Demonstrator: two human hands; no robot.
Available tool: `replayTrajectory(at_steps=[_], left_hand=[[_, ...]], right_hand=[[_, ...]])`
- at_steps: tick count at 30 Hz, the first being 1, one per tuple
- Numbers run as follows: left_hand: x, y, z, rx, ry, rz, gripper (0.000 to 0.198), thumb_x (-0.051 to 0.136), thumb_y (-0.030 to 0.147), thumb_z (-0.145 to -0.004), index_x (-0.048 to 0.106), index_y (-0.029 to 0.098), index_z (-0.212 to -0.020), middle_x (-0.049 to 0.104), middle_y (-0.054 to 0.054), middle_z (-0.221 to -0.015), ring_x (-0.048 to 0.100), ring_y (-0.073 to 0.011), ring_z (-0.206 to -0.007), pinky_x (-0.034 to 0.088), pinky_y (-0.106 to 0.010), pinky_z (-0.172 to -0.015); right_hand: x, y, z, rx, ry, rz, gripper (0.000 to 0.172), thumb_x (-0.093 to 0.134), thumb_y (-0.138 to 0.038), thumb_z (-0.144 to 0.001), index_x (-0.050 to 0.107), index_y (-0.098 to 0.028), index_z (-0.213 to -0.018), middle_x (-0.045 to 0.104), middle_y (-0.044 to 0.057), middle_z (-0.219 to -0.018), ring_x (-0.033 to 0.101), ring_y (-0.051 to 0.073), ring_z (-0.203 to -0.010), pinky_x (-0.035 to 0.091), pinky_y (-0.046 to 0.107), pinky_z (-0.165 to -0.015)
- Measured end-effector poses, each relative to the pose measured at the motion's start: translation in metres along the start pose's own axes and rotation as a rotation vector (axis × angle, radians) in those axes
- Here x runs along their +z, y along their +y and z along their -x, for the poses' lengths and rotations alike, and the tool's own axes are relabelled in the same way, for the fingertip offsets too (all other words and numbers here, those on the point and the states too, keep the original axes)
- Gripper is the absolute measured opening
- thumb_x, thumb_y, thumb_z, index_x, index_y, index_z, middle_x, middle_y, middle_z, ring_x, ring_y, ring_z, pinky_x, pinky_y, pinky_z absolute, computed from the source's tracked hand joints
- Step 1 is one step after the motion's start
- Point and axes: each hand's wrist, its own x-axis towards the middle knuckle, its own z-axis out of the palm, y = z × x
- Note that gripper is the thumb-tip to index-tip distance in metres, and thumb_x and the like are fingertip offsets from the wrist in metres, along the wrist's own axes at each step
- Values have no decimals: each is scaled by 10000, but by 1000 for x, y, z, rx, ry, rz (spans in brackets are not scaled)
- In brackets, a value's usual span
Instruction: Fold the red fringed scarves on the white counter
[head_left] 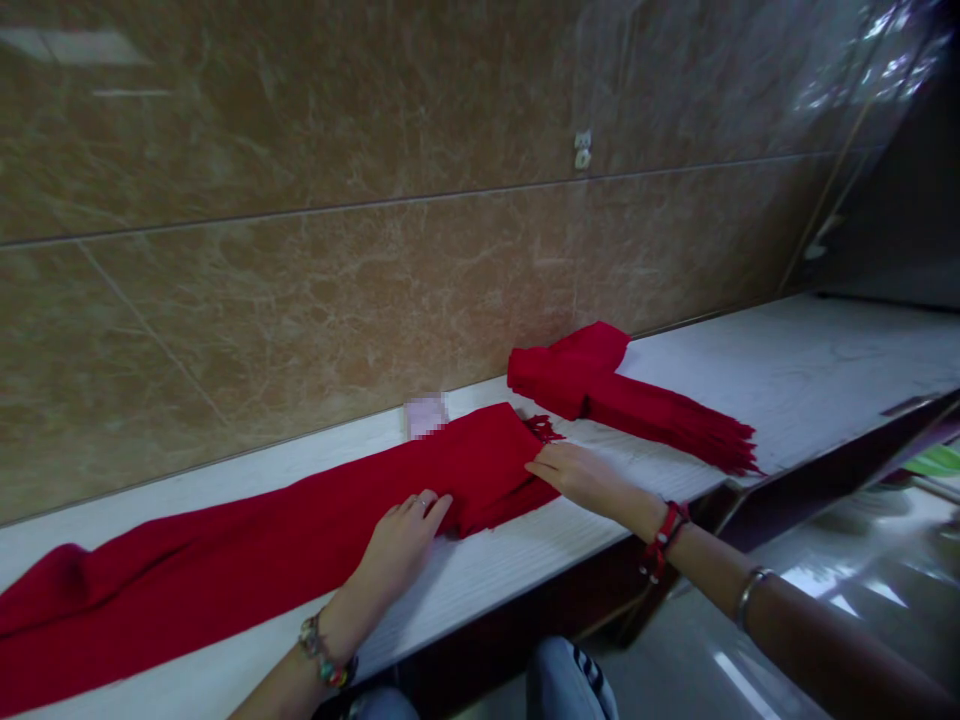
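A long red scarf (315, 530) lies stretched along the white ledge, running off at the left. Its right end appears folded over, with some fringe showing at the far corner. My left hand (401, 545), ringed and with a beaded bracelet at the wrist, is closed on the near part of the cloth; its fingertips are partly hidden. At the scarf's right end, my right hand (585, 480) has its fingers pressed together on the near edge. Beyond it a second red scarf (637, 400) lies folded and bent, fringe pointing right, touched by neither hand.
A small pale item (425, 416), blurred out, lies behind the long scarf near the brown marbled wall (300, 320). The white ledge (810, 370) continues right towards a dark panel (892, 220). Below its front edge, my knees and a shiny floor (750, 650) show.
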Motion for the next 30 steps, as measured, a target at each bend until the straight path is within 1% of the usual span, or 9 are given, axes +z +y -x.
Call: replayTrajectory(at_steps=[2,6,8,11,15,19,23,26,30], left_hand=[[-6,-2,-3,-35,-10,-53,484,362,5,-774,414,191,-1218,531,-94,-1122,537,-199,-978,455,-321,-819],[-18,-10,1,-66,7,-44,475,333,-21,-778,419,165,-1206,527,-116,-1134,547,-194,-988,464,-298,-809],[-19,-14,5,-52,15,-24,483,331,-21,-779,409,171,-1216,507,-121,-1159,565,-192,-961,469,-298,-800],[-10,-17,6,-47,2,-1,490,329,-8,-784,409,198,-1221,488,-124,-1175,601,-183,-881,487,-295,-746],[3,-23,-3,-77,15,88,459,340,0,-781,453,186,-1185,532,-126,-1138,592,-185,-911,467,-297,-780],[-4,-40,-19,-89,57,283,365,411,67,-791,499,170,-1129,612,-90,-1024,580,-173,-927,437,-279,-824],[-10,-52,-28,-124,64,383,311,433,100,-794,528,183,-1078,642,-53,-953,591,-152,-886,435,-251,-811],[-3,-52,-29,-102,147,336,362,393,80,-801,489,192,-1131,623,-52,-997,583,-146,-903,443,-251,-801],[12,-51,-26,-25,307,190,396,347,33,-796,481,180,-1139,560,-74,-1098,541,-166,-976,443,-288,-829]], right_hand=[[-1,4,2,7,70,-24,221,425,-65,-832,575,-125,-982,606,80,-857,541,170,-783,424,299,-714],[-12,7,-1,21,143,-80,224,375,-110,-867,563,-129,-988,608,78,-842,545,165,-794,424,295,-741],[-17,6,-2,51,101,-109,223,353,-137,-879,559,-146,-964,597,69,-806,542,158,-765,422,292,-724],[-16,4,-2,90,-25,-142,186,379,-148,-865,551,-153,-937,575,61,-767,533,155,-727,418,285,-693],[-4,2,-1,108,-83,-145,220,439,-88,-800,531,-138,-994,575,86,-862,531,179,-812,411,309,-754],[1,5,-5,162,-81,-212,279,464,-81,-776,513,-146,-1043,581,89,-933,529,188,-897,400,318,-813],[-3,10,-14,293,-120,-370,267,489,-119,-791,503,-164,-1053,612,71,-920,567,163,-852,430,268,-750],[-5,13,-17,357,-130,-421,191,475,-119,-807,543,-166,-980,634,57,-877,586,148,-796,439,245,-721],[-1,14,-17,344,-111,-408,173,448,-94,-814,580,-157,-905,636,58,-883,580,144,-817,432,253,-767]])
